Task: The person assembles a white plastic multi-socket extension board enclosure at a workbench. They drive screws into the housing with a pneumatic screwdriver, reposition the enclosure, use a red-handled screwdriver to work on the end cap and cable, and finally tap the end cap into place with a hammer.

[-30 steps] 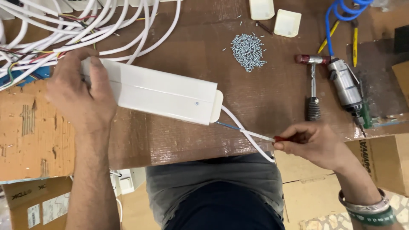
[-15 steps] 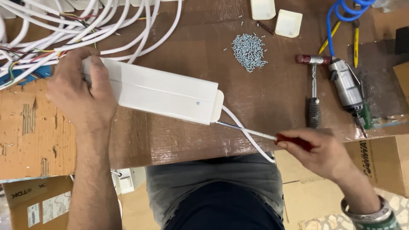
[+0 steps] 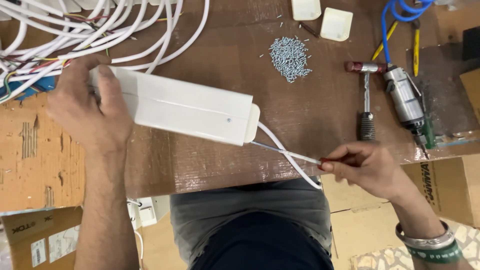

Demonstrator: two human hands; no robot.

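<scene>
The left hand (image 3: 87,112) lies pressed over the left end of a long white plastic housing (image 3: 185,107), fingers curled around its edge, gripping it and pinning it flat on the brown table (image 3: 300,115). The housing lies slightly tilted, its right end pointing toward the table's near edge. The right hand (image 3: 367,167) is closed around the red handle of a screwdriver (image 3: 295,154), whose thin metal shaft runs leftward to the housing's right end, where the tip meets the end cap. A white cable (image 3: 287,162) leaves that same end and curves under the shaft, off the table's near edge. Beyond the housing, a tangle of white cables (image 3: 100,30) with coloured wires fills the far left corner. A small heap of silver screws (image 3: 289,57) lies in the middle far part of the table, well apart from both hands. To its right lie a hammer (image 3: 366,95) and, just beside it, a pneumatic driver (image 3: 407,102) on a blue coiled hose (image 3: 395,15). Two small white caps (image 3: 336,24) sit at the far edge.
</scene>
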